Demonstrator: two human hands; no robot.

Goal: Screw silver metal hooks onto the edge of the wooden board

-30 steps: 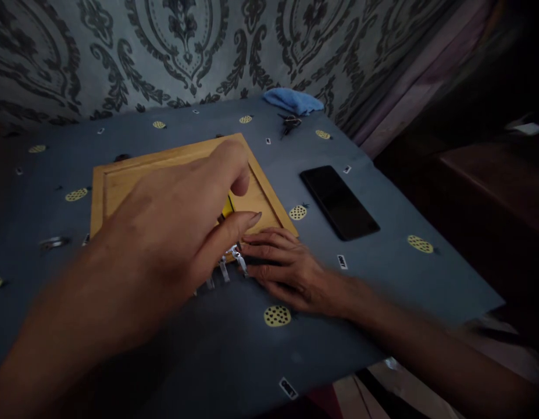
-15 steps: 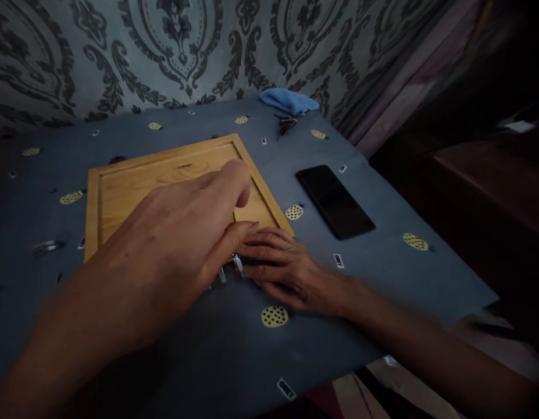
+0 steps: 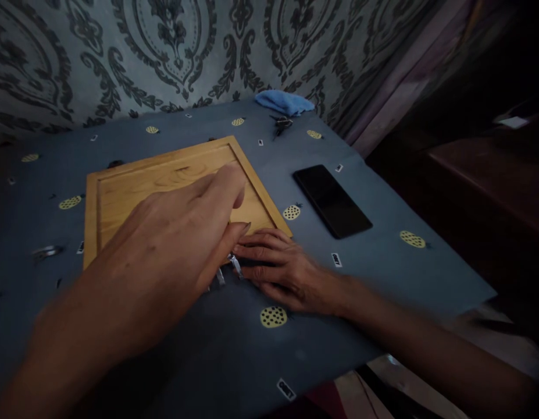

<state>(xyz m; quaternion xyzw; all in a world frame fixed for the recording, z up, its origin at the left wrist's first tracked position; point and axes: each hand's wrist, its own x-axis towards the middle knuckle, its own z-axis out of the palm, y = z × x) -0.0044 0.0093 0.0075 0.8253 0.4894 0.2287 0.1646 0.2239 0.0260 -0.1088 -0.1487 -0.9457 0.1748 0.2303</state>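
A light wooden panel [image 3: 91, 215] with a raised frame lies flat on the table. Above its near right part, my left hand [image 3: 182, 227] is closed, with thumb and curled fingers together around something mostly hidden by the hand. Shiny metal hinge-like pieces [image 3: 236, 266] stick out at the panel's near edge, just below my left thumb. My right hand [image 3: 282, 267] lies low against the panel's near right corner, fingers stretched out and touching the edge beside the metal pieces.
A black phone [image 3: 332, 201] lies right of the panel. Farther back are a dark small object [image 3: 281, 123], perhaps keys, and a blue cloth [image 3: 284, 102]. A small metal piece [image 3: 47, 252] lies at the left. The blue tablecloth [image 3: 382, 279] ends at the right and front edges.
The view has shifted slightly. Both hands keep nearly the same places on the panel; my left hand has turned a little at most.
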